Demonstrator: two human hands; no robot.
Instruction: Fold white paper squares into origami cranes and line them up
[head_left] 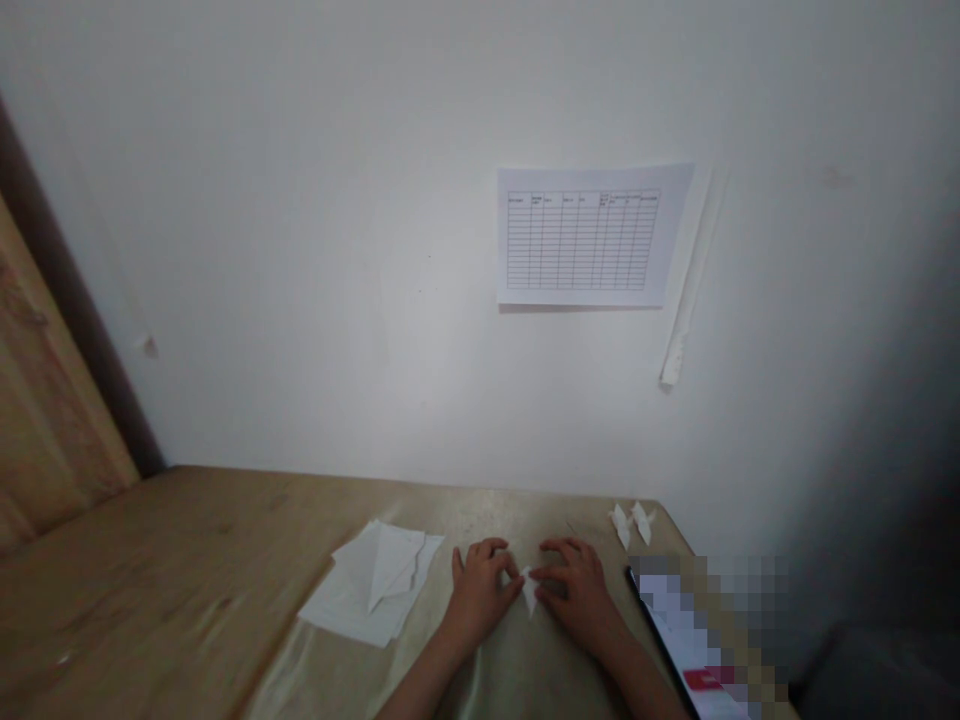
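Folded white paper (pixel 530 594) on table (pixel 247 560), short of far edge. I see left hand (pixel 484 590) and right hand (pixel 581 590) grasping its sides by fingertips, other fingers loose. I'd pinch lightly, keep creases aligned, press evenly, spare narrow tip. Two folded pieces (pixel 621 526) near far right corner.

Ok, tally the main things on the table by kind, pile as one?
Small folded white paper pieces: 3
Pile of loose flat white paper sheets: 1
Flat black-edged device with lit screen, partly pixelated: 1
Total: 5
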